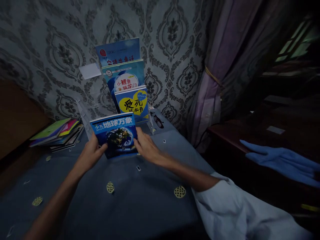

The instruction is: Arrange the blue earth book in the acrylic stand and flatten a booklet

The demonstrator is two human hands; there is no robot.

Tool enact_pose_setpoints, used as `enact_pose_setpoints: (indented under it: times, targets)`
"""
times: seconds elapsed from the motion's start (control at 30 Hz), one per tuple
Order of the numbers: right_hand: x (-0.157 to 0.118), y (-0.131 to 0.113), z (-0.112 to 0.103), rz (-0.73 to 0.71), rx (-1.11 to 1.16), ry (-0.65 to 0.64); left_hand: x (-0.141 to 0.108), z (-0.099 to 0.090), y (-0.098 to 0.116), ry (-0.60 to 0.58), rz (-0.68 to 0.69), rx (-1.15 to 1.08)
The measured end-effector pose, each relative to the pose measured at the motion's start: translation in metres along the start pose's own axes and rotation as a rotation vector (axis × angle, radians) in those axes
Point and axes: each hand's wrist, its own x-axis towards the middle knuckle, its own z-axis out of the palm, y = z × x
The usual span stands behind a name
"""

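Earth-cover book (117, 136) stands tilted at the front of the clear rack (84, 116); I cannot tell whether it rests there. My left hand (93, 150) and right hand (148, 146) are partly closed on its side edges, thumbs in front. If either thumb eases, the smooth, thin rectangle could slip; pushed back, it might knock the yellow-heart book (144, 110). The rack looks like hard plastic, the patterned tablecloth (145, 193) soft.

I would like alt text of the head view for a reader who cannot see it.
A person's left hand and right hand hold a blue book with the Earth on its cover, in front of three books in a clear rack. A loose pile of booklets and glasses lie on the tablecloth.
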Motion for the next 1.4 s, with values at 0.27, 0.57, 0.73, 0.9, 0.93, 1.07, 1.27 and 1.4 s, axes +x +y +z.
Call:
enact_pose_setpoints:
  times: [0.27, 0.57, 0.73, 0.9, 0.93, 1.07, 1.27, 1.4]
  targets:
    - [0.054, 0.039, -0.023, -0.156, -0.056, 0.335, 0.049, 0.031, 0.043, 0.234, 0.104, 0.168]
    - [0.047, 0.071, -0.037, -0.077, -0.114, 0.271, 0.067, 0.066, 0.036, 0.136, 0.074, 0.134]
    - [0.048, 0.086, -0.036, -0.031, -0.122, 0.277, 0.075, 0.079, 0.03, 0.069, 0.091, 0.088]
    - [0.045, 0.098, -0.031, -0.024, -0.176, 0.286, 0.077, 0.09, 0.028, 0.037, 0.07, 0.097]
    - [0.045, 0.1, -0.03, -0.021, -0.198, 0.295, 0.076, 0.091, 0.028, 0.054, 0.058, 0.115]
    - [0.045, 0.105, -0.025, 0.027, -0.235, 0.326, 0.075, 0.093, 0.03, 0.105, -0.006, 0.227]
    - [0.055, 0.105, -0.021, 0.071, -0.23, 0.413, 0.081, 0.095, 0.028, 0.091, -0.034, 0.286]
    - [0.071, 0.104, -0.021, 0.088, -0.212, 0.481, 0.085, 0.1, 0.028, 0.13, -0.004, 0.312]
